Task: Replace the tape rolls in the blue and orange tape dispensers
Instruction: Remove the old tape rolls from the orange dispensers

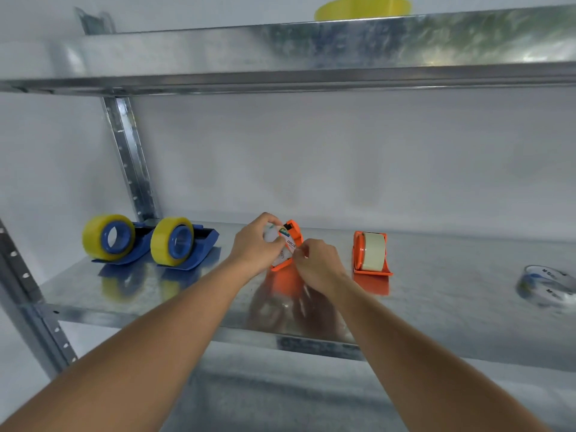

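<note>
Two blue tape dispensers [204,241] stand at the left of the metal shelf [452,325], each carrying a yellow tape roll [93,236]. At mid-shelf an orange dispenser [294,230] holds a clear roll with a printed white label [288,244]. My left hand [255,243] grips that roll from the left. My right hand [316,263] pinches at the roll's front edge, touching the label. A second orange dispenser [371,254] with a pale roll stands to the right, apart from both hands.
A loose clear tape roll [545,285] lies at the far right of the shelf. A yellow roll [361,7] sits on the upper shelf [280,54]. A perforated steel upright [131,157] rises behind the blue dispensers.
</note>
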